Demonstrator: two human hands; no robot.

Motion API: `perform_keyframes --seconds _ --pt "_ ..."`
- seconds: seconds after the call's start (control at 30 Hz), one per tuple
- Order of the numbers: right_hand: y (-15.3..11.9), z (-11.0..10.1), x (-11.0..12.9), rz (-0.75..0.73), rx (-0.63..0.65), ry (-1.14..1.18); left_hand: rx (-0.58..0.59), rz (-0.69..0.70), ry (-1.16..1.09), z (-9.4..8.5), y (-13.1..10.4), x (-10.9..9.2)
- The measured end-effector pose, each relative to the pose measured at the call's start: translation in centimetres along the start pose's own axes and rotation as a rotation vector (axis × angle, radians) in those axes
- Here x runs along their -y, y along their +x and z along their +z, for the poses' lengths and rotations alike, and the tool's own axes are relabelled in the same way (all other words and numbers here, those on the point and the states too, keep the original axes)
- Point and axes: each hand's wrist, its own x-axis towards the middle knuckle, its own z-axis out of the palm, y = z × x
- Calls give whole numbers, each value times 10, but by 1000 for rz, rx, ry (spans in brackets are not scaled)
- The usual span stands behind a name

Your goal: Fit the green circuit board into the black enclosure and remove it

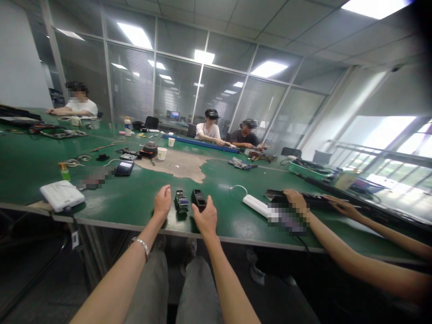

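Observation:
My left hand [162, 203] rests at the near part of the green table, fingers loosely curled together, with nothing visible in them. Just right of it stands a small green circuit board assembly [181, 202] with a bluish part on top; the hand is apart from it. My right hand [206, 217] has its thumb and fingers around the lower end of a black handheld device [198, 198] with a dark, keypad-like face. The device lies right of the board. Its lower end is hidden by the hand.
A white power strip [258, 206] lies to the right, near another person's hands [297, 202]. At left are a white box [62, 195], a green-labelled bottle [64, 171] and a phone [124, 167]. Paper cups [162, 154] stand farther back. Several people sit around the green table [229, 180].

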Motion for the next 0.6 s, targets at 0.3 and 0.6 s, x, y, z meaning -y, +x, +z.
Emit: perform_keyframes --seconds 0.3,0.6 --pt "8 -11 1 36 72 12 -5 -12 -7 -2 -1 -4" --pt "16 -19 56 8 60 185 -18 -25 -34 -5 -4 -11"
